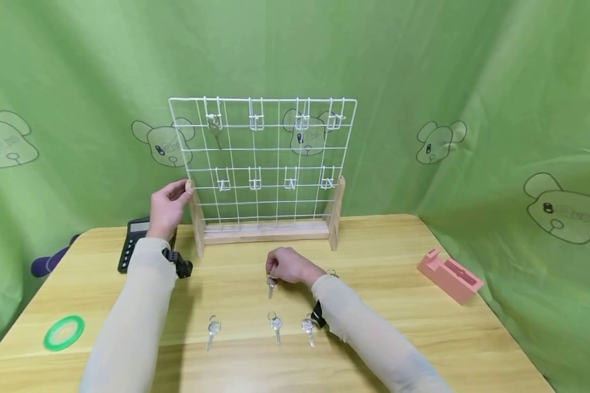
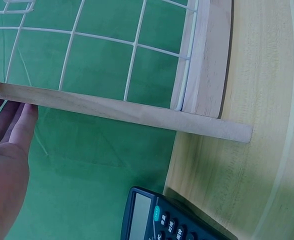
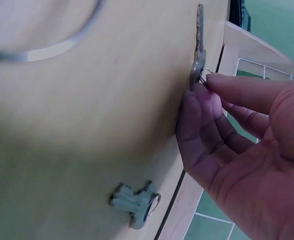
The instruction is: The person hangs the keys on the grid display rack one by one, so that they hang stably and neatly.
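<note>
My left hand point(image 1: 167, 208) grips the top of the left wooden post point(image 1: 197, 229) of a white wire grid rack point(image 1: 270, 148). In the left wrist view the thumb is on one side of the post, the fingers on the other. Low over the table in front of the rack, my right hand point(image 1: 291, 265) pinches a silver key point(image 3: 199, 45) by its ring between thumb and fingertips. One key point(image 1: 215, 128) hangs from the upper left hook. Several white hooks point(image 1: 257, 122) line the grid in two rows. Another key point(image 3: 132, 200) lies beside the right hand.
Three keys lie nearer the front: a left key point(image 1: 213, 327), a middle key point(image 1: 276, 323) and a right key point(image 1: 308, 324). A black calculator point(image 1: 127, 252) is behind the left forearm. A green tape roll point(image 1: 52, 342) lies left; a pink tape dispenser point(image 1: 449, 277) stands right.
</note>
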{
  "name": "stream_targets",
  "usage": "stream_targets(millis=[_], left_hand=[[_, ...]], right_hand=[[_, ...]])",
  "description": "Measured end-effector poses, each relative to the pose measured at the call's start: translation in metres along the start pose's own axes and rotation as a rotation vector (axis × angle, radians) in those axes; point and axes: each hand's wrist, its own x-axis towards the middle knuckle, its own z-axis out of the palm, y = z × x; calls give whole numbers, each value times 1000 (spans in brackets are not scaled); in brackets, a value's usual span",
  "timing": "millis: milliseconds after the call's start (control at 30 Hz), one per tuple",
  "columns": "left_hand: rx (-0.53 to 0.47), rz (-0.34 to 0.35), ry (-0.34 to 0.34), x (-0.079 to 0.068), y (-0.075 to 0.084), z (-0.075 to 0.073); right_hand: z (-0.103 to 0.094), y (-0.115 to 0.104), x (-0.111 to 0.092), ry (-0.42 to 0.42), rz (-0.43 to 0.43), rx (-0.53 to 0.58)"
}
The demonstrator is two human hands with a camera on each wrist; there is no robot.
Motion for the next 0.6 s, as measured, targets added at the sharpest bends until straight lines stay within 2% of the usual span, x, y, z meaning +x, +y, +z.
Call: stream_targets(millis=[267, 600], left_hand=[[5, -13, -7, 0, 1, 0], [-7, -29, -8, 0, 2, 0]], right_hand=[[-5, 0, -4, -8, 10, 158], [-18, -5, -14, 33, -71, 184]])
